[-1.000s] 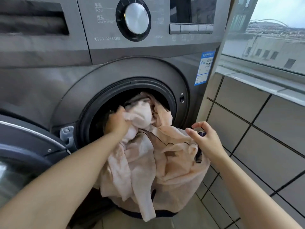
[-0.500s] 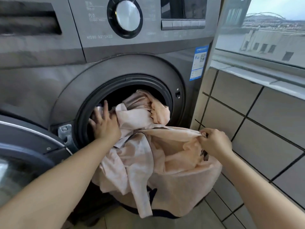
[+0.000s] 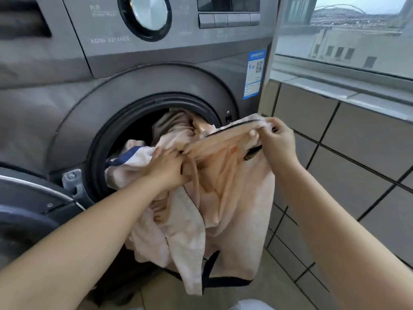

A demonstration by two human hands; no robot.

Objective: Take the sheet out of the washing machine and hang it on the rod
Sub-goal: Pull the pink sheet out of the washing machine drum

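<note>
1. Peach cotton, edged with a dark trim, made up the sheet (image 3: pixel 232 189) in the head view; most of it had spilled out of the washing machine (image 3: pixel 138 86) drum and hung down toward the floor (image 3: pixel 263 285), while a bunched part sat inside the drum opening, just beyond the left hand.
2. At the lower lip of the opening, the left hand (image 3: pixel 166 167) had its fingers curled into a fistful of the fabric.
3. Off to the right of that hand, and a little higher, the right hand (image 3: pixel 276 139) pinched a trimmed edge between thumb and fingers, so a band of cloth ran taut between the two hands.
4. Below and left of the left forearm, the open door (image 3: pixel 29 204) stood swung outward.
5. No rod showed anywhere in view, so the hanging step looked some way off.
6. Risk, as I judged it: the hanging bulk lay close to the floor and could drag there if the hands did not rise as they pulled.
7. Another risk: the part inside the drum could snag on the door seal or hinge beside the left hand, and a hard tug on the thin pinched edge might slip it from the right hand.
</note>
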